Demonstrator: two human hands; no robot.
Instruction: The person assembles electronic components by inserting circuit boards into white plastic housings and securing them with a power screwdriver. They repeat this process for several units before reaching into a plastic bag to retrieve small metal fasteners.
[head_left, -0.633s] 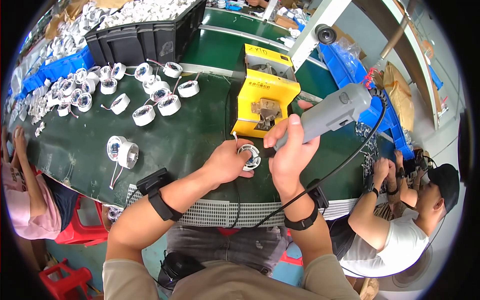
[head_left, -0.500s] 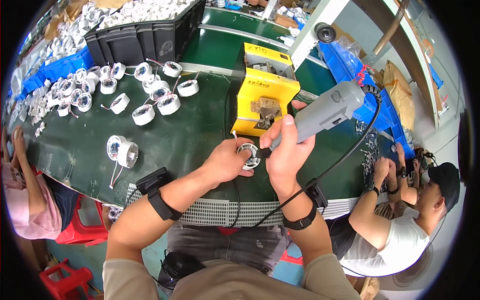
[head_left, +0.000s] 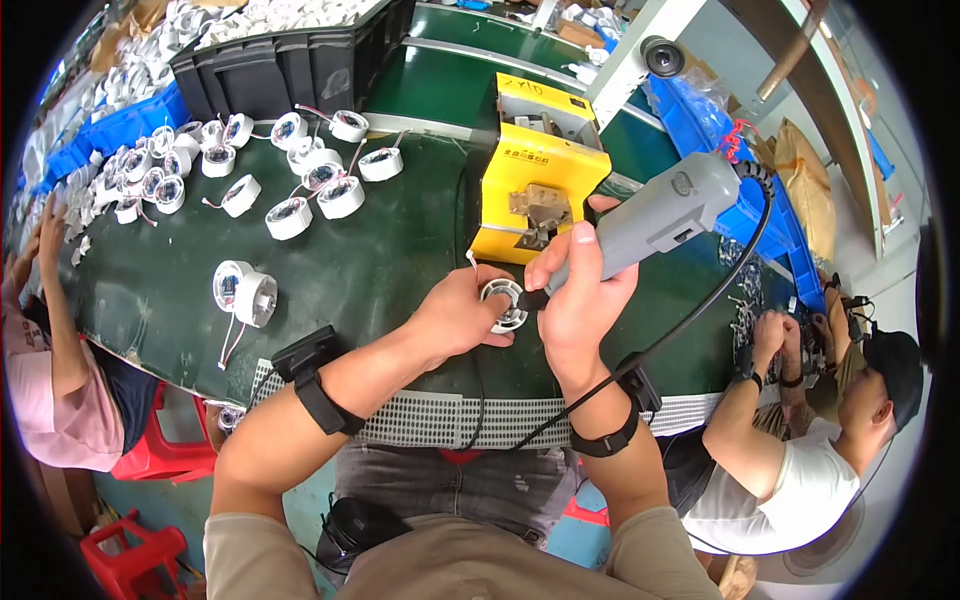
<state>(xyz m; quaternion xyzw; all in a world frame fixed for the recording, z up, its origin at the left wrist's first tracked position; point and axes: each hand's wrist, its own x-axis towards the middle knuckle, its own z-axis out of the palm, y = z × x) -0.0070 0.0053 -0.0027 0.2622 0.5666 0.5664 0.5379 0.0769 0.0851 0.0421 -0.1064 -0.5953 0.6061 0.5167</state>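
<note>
My left hand pinches a small round white plastic housing just above the green bench top, a thin wire with a white connector rising beside it. Wrapped in my right hand is a grey electric screwdriver, tilted so that its dark nose points down and left at the housing. The nose is right at the housing's edge; whether the bit touches a screw is hidden. Just beyond my hands stands a yellow screw feeder with a metal outlet on its front.
Several white round housings with circuit boards and wires lie at the back left, and a pair sits closer. Behind them is a black crate of white parts. The screwdriver's cord crosses my right forearm. Co-workers sit on both sides.
The screwdriver's nose has come closer to the housing and now meets its edge. The whole view has shifted slightly. The left co-worker's hands have moved up and farther over the bench.
</note>
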